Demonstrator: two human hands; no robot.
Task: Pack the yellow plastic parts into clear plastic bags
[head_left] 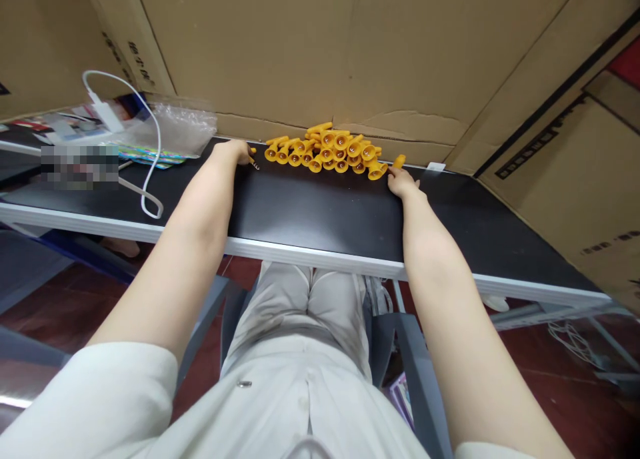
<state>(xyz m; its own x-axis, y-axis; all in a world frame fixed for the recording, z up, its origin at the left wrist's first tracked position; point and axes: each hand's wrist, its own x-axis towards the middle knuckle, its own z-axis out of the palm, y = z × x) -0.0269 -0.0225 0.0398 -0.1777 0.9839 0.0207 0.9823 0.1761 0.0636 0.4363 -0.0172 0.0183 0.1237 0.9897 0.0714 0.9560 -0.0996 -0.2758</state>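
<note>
Against the cardboard at the back of the black table (320, 205) lies a stacked heap of yellow trumpet-shaped pieces (340, 153), their flared mouths turned toward me. My left hand (234, 152) is at the heap's left side, apart from it, with its fingers curled. A yellow bit and a small metal coil (255, 165) show at its fingertips; the rest is hidden by the hand. At the heap's right end, my right hand (404, 182) has its fingers closed at a yellow trumpet-shaped piece (399, 161), beside the lowest right mouth. The fingers partly cover that piece.
Cardboard walls (300, 52) enclose the table's back and right. At left lie a clear plastic bag (185, 129), colourful sheets and a white cable (159, 135) with a white plug. A small white tag (436, 167) sits near the back right. A metal edge (320, 255) runs along the front.
</note>
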